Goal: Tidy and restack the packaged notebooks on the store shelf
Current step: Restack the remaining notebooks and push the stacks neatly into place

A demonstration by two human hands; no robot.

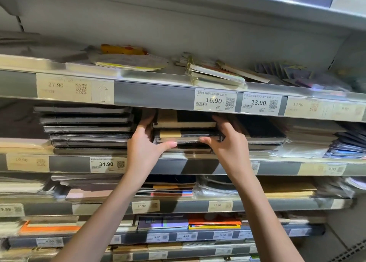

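Both my left hand [145, 143] and right hand [227, 143] grip the glossy, plastic-wrapped black-and-tan notebook stack [186, 132] by its ends — slick film, so I could spill the upper ones.

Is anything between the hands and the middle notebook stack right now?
Nothing visible. The left hand and right hand already grip the ends of the middle notebook stack. The grey stack and the black stack flank it closely.
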